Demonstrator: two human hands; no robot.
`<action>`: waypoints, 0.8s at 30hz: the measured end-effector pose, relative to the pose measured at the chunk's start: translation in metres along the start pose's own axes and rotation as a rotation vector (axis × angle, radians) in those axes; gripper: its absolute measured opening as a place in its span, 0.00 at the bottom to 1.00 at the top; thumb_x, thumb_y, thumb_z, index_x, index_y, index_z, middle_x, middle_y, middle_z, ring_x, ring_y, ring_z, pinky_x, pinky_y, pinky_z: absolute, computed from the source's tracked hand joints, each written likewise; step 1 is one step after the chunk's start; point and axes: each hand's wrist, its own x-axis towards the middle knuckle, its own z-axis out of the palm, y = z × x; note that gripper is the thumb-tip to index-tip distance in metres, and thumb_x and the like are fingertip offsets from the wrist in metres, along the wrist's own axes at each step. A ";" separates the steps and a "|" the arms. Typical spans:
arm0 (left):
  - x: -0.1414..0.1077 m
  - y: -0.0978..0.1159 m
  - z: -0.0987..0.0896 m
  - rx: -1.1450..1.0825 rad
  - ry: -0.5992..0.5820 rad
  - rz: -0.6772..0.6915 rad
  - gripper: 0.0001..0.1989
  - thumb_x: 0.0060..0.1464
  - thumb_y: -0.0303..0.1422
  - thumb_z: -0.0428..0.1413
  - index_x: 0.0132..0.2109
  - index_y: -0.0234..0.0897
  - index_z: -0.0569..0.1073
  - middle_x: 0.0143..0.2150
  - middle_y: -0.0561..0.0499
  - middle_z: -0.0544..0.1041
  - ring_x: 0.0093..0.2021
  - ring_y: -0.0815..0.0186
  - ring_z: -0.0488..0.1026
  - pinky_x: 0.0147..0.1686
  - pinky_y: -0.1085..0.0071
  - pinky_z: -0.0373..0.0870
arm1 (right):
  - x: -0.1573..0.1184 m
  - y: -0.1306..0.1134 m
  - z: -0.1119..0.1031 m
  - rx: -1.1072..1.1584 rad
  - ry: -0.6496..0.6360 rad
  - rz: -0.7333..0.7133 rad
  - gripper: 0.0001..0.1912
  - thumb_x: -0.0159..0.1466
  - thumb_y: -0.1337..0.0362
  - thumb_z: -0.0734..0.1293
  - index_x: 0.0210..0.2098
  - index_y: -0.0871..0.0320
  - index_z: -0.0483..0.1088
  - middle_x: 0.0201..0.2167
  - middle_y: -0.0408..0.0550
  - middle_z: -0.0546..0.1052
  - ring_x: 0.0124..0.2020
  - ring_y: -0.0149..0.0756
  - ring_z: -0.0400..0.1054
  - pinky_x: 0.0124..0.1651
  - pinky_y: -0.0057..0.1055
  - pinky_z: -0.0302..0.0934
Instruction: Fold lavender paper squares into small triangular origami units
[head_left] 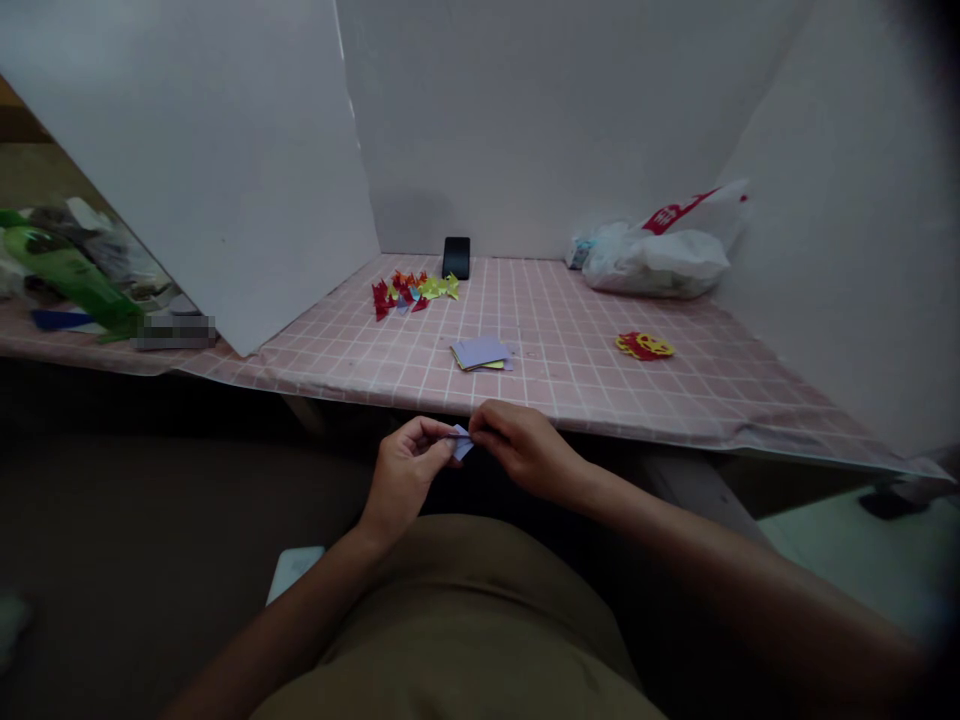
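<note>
Between my two hands, just in front of the table edge, is a small folded piece of lilac paper (463,448). My left hand (409,465) pinches it between thumb and fingers from the left. From the right, my right hand (517,445) has its fingers closed on the paper's other end, and its fingertips partly hide the fold. A stack of square paper sheets (480,352), lilac on top with yellow below, lies on the table beyond my hands. Farther back sits a cluster of small folded paper figures (405,292) in red, orange, yellow and blue.
The table has a pink checked cloth (540,320). At the back, a black phone-like device (456,258) leans against the white wall. Right of centre lie red and yellow cut-out pieces (645,346), with a white plastic bag (660,255) behind. A white panel (247,180) stands left, beside a green bottle (71,270).
</note>
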 end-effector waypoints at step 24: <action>0.001 -0.005 0.000 -0.093 -0.036 -0.077 0.06 0.46 0.31 0.65 0.33 0.34 0.78 0.29 0.53 0.79 0.27 0.71 0.74 0.32 0.75 0.70 | 0.003 -0.006 -0.006 0.158 0.020 0.080 0.02 0.63 0.69 0.67 0.32 0.59 0.71 0.32 0.46 0.73 0.35 0.35 0.67 0.39 0.32 0.59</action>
